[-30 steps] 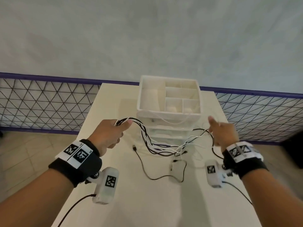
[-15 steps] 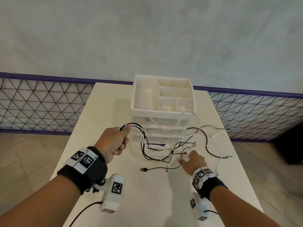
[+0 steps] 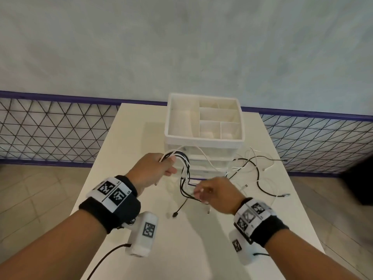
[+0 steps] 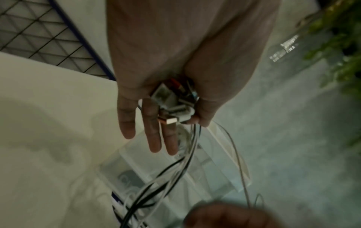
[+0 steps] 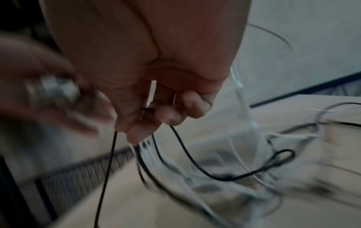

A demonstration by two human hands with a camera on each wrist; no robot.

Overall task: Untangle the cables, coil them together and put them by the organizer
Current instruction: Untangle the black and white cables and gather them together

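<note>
Several thin black and white cables (image 3: 186,168) hang in a tangle in front of the white organizer (image 3: 203,140), a stack of drawers with a compartment tray on top. My left hand (image 3: 155,168) holds the bundled cable ends above the table; the left wrist view shows the plugs (image 4: 173,106) pinched between its thumb and first finger (image 4: 202,114), the other fingers straight. My right hand (image 3: 214,191) is lower and to the right and pinches a black cable (image 5: 195,162) in its curled fingers (image 5: 166,114). Loose ends (image 3: 268,178) trail across the table to the right.
The white table (image 3: 141,199) is narrow, with its edges close on both sides. A black plug (image 3: 175,214) dangles just above the table below my hands. A wire mesh fence (image 3: 50,130) with a purple rail runs behind the table. Tiled floor lies on either side.
My right hand came down from the right, then rose towards the left hand with a black cable pinched in it. The left hand stayed raised with the bundle. Loose ends spread out to the right.
</note>
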